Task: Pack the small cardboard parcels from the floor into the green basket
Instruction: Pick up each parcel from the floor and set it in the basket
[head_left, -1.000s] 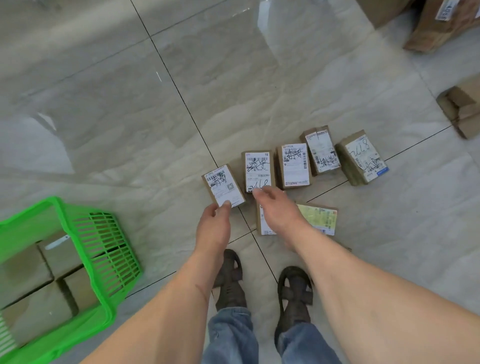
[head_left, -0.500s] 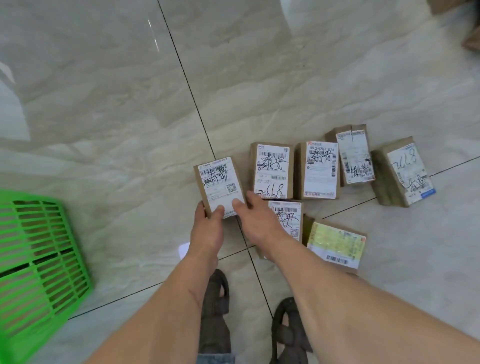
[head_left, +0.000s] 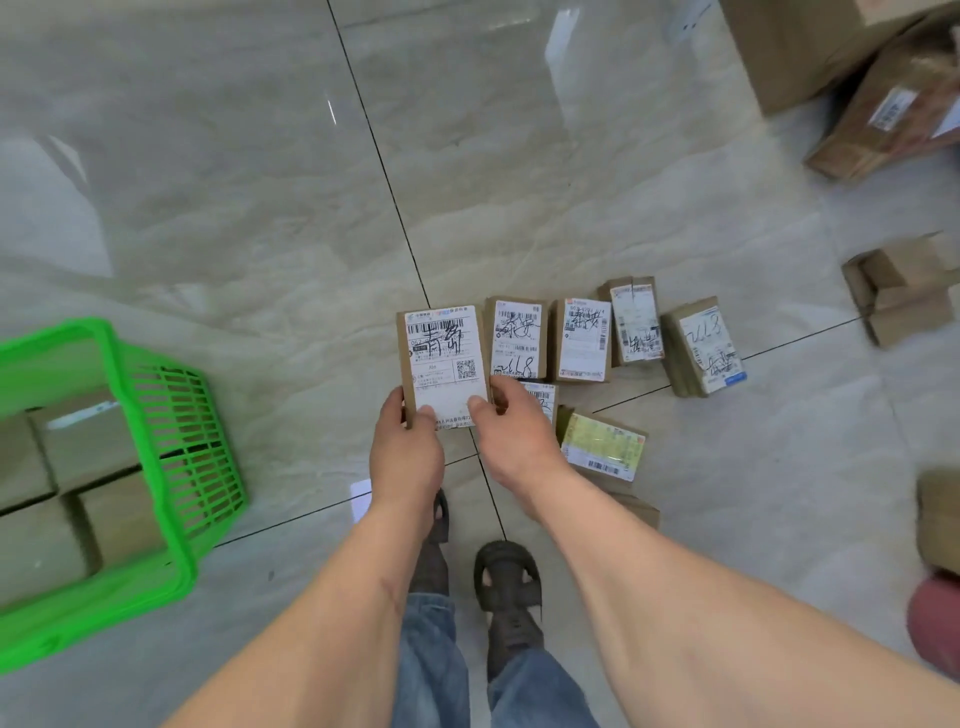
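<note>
A small cardboard parcel (head_left: 444, 358) with a white shipping label is lifted off the floor. My left hand (head_left: 408, 452) grips its lower left corner and my right hand (head_left: 511, 441) pinches its lower right corner. Several more labelled parcels (head_left: 579, 340) lie in a row on the floor tiles just right of it. Below that row lie a yellow-labelled parcel (head_left: 602, 447) and one partly hidden behind my right hand. The green basket (head_left: 171, 415) stands at the left edge with several brown parcels (head_left: 88, 441) inside.
Large cardboard boxes (head_left: 883, 93) stand at the top right. Smaller brown boxes (head_left: 904, 286) sit at the right edge, with a reddish round object (head_left: 935, 623) lower down. My feet in dark sandals (head_left: 506, 577) stand just below my hands. A white scrap (head_left: 361, 499) lies by my left foot.
Both hands closed on the leftmost parcel and raised it off the floor toward me. The view swung back, bringing the green basket further into frame.
</note>
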